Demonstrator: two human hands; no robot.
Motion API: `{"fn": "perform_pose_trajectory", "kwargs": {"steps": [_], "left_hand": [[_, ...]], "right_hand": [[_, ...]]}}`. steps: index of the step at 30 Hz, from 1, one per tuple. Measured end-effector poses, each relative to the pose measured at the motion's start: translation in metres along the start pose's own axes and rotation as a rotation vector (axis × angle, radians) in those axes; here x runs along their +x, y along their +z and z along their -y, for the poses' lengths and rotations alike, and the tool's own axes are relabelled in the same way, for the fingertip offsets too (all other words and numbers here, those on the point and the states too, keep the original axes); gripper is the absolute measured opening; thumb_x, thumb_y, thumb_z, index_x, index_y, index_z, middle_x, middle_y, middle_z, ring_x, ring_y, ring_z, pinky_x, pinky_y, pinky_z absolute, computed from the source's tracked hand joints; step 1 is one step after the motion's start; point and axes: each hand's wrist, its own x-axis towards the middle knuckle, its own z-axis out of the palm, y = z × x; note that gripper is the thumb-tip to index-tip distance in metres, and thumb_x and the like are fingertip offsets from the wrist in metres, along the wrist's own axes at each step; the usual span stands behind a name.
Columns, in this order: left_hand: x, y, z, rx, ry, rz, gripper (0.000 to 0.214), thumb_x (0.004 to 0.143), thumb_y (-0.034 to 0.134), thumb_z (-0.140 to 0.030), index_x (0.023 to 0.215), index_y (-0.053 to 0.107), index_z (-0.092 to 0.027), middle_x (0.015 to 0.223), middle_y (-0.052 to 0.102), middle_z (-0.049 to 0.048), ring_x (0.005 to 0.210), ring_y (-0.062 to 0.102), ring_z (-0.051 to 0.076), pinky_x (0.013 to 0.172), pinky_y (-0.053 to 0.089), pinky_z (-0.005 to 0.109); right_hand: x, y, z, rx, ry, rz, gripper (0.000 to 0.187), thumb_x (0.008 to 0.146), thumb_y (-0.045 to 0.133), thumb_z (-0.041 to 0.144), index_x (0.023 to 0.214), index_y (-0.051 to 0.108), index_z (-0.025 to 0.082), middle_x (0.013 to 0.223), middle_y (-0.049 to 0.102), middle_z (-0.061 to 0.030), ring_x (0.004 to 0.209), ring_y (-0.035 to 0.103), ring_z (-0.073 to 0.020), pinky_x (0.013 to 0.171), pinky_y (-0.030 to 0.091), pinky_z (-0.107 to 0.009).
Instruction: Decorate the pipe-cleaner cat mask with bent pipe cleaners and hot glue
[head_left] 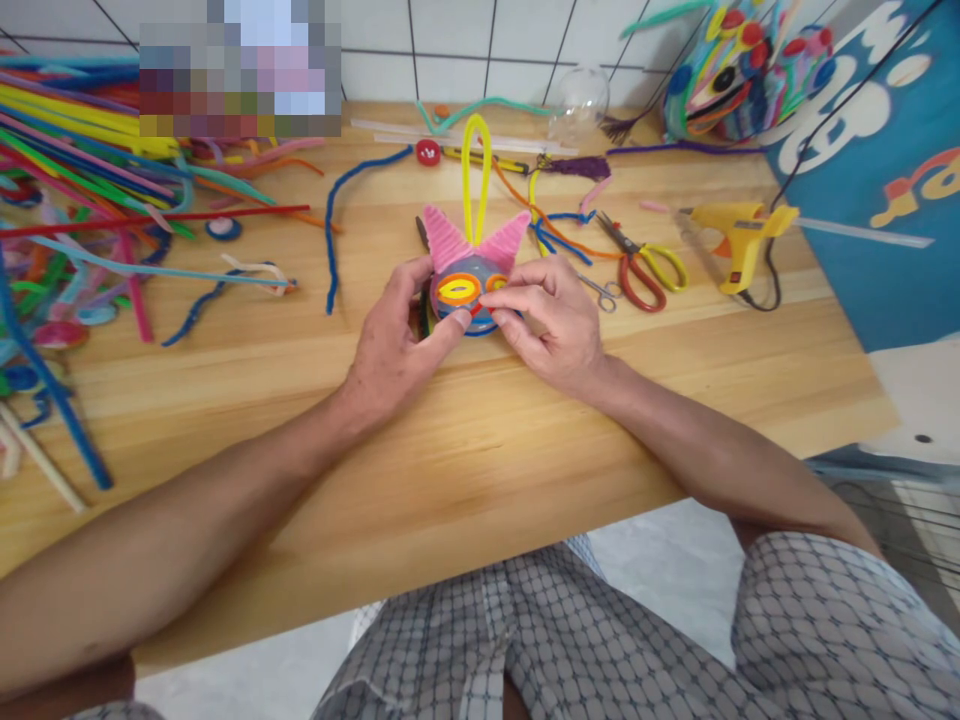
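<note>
A round ornament with a cat-like face stands upright at the middle of the table. It has pink pipe-cleaner ears, a tall yellow loop on top and orange-rimmed yellow eyes. My left hand is closed around its left side, the thumb pressing low on its front. At the right side, my right hand is pinched near a short red strip, seemingly pipe cleaner, below the eyes. The fingertips partly cover the right eye and the strip.
Loose pipe cleaners are heaped at left. Scissors, small metal scissors and a yellow glue gun lie right. Behind are a cutter knife, a purple tassel, a clear globe and a colourful decorated object.
</note>
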Motion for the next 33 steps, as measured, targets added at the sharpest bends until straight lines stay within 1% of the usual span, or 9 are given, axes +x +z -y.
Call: {"fn": "perform_pose_trajectory", "kwargs": {"steps": [4,7,10,13,19,22,26,29,33], "left_hand": [[0.0003,-0.0016,-0.0002,0.000,-0.001,0.016,0.062,0.105,0.079,-0.063,0.154,0.061,-0.028,0.153,0.075,0.0138,0.138,0.076,0.033,0.116,0.067,0.054],[0.0006,-0.0026,-0.0004,0.001,0.004,0.025,0.062,0.104,0.082,-0.059,0.155,0.061,-0.028,0.154,0.075,0.0137,0.139,0.076,0.033,0.116,0.067,0.053],[0.0005,-0.0026,-0.0002,0.007,0.000,0.022,0.064,0.103,0.084,-0.059,0.155,0.061,-0.029,0.155,0.075,0.0129,0.141,0.075,0.033,0.117,0.066,0.053],[0.0003,-0.0023,0.0001,-0.002,-0.008,0.019,0.061,0.105,0.081,-0.061,0.154,0.061,-0.029,0.155,0.075,0.0128,0.141,0.075,0.033,0.118,0.066,0.054],[0.0005,-0.0018,-0.0009,-0.005,-0.013,0.007,0.062,0.102,0.085,-0.059,0.152,0.062,-0.029,0.152,0.076,0.0122,0.139,0.076,0.033,0.118,0.066,0.054],[0.0005,-0.0010,-0.0012,-0.010,-0.012,0.000,0.062,0.102,0.085,-0.059,0.151,0.062,-0.030,0.151,0.076,0.0121,0.138,0.076,0.034,0.116,0.066,0.055],[-0.0001,-0.0002,-0.0008,0.002,0.000,-0.007,0.061,0.103,0.083,-0.060,0.151,0.062,-0.030,0.151,0.076,0.0121,0.139,0.076,0.034,0.116,0.066,0.054],[-0.0002,-0.0005,-0.0007,0.004,0.001,-0.002,0.060,0.104,0.081,-0.059,0.152,0.062,-0.029,0.151,0.076,0.0124,0.138,0.076,0.033,0.116,0.066,0.054],[0.0001,-0.0012,-0.0004,0.003,-0.008,0.002,0.060,0.104,0.082,-0.060,0.152,0.062,-0.029,0.150,0.076,0.0122,0.138,0.076,0.033,0.117,0.066,0.054]], "right_hand": [[0.0007,0.0006,0.0006,0.004,-0.034,-0.035,0.034,0.115,0.065,0.035,0.148,0.072,0.031,0.124,0.082,-0.0068,0.116,0.078,-0.0273,0.107,0.065,-0.052],[0.0008,0.0012,0.0001,-0.014,-0.031,-0.028,0.039,0.115,0.064,0.035,0.153,0.066,0.030,0.126,0.082,-0.0074,0.118,0.078,-0.0282,0.108,0.065,-0.054],[0.0010,0.0008,0.0001,-0.015,-0.017,-0.012,0.036,0.114,0.064,0.035,0.150,0.068,0.029,0.125,0.082,-0.0082,0.119,0.078,-0.0291,0.107,0.066,-0.054],[0.0012,-0.0003,0.0002,0.003,-0.007,-0.005,0.032,0.114,0.064,0.036,0.144,0.071,0.030,0.124,0.083,-0.0079,0.117,0.078,-0.0290,0.105,0.066,-0.053],[0.0002,0.0003,-0.0009,0.005,-0.028,-0.038,0.020,0.113,0.068,0.035,0.129,0.081,0.032,0.120,0.082,-0.0057,0.111,0.078,-0.0261,0.103,0.065,-0.052],[0.0002,0.0016,-0.0009,0.014,-0.030,-0.045,0.018,0.114,0.068,0.034,0.123,0.083,0.032,0.115,0.082,-0.0043,0.106,0.077,-0.0246,0.100,0.064,-0.051],[0.0006,0.0021,-0.0006,0.000,-0.048,-0.064,0.019,0.113,0.068,0.031,0.123,0.085,0.032,0.114,0.081,-0.0044,0.105,0.076,-0.0239,0.096,0.065,-0.049],[0.0000,0.0015,-0.0010,0.030,-0.039,-0.055,0.021,0.113,0.068,0.032,0.125,0.086,0.032,0.116,0.081,-0.0052,0.107,0.076,-0.0246,0.100,0.064,-0.051],[-0.0012,0.0005,-0.0017,0.023,0.018,-0.006,0.023,0.114,0.067,0.036,0.124,0.087,0.033,0.116,0.080,-0.0056,0.108,0.076,-0.0254,0.103,0.064,-0.054]]}}
